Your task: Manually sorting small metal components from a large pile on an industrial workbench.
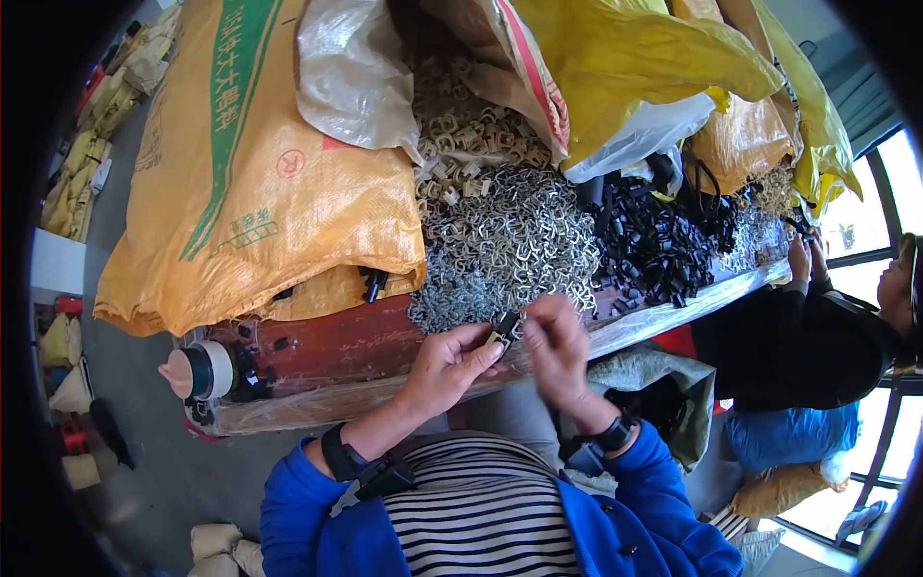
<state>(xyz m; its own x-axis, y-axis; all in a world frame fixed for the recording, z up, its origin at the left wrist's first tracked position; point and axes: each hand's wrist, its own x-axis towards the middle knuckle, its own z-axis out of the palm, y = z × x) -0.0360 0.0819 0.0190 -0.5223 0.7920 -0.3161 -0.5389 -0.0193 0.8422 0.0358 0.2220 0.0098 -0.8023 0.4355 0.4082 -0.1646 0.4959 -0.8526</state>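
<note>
My left hand (450, 370) is closed in a pinch on a small black plastic piece (504, 330) with a pale clip-like part on it. Close by on its right, my right hand (560, 348) has its fingers drawn together and slightly blurred. What those fingers hold, if anything, I cannot make out. Both hands are over the table's near edge. Just beyond them lies a heap of small silvery metal clips (514, 226), with a patch of bluish-grey small parts (452, 298) on its near left.
Black plastic pieces (663, 240) are heaped to the right, beige clips (481, 139) behind. An orange woven sack (317, 207) covers the table's left. A white-and-black cylindrical container (210, 370) stands at the left corner. Another person (817, 337) works at the right. A grey-green sack (687, 370) sits below.
</note>
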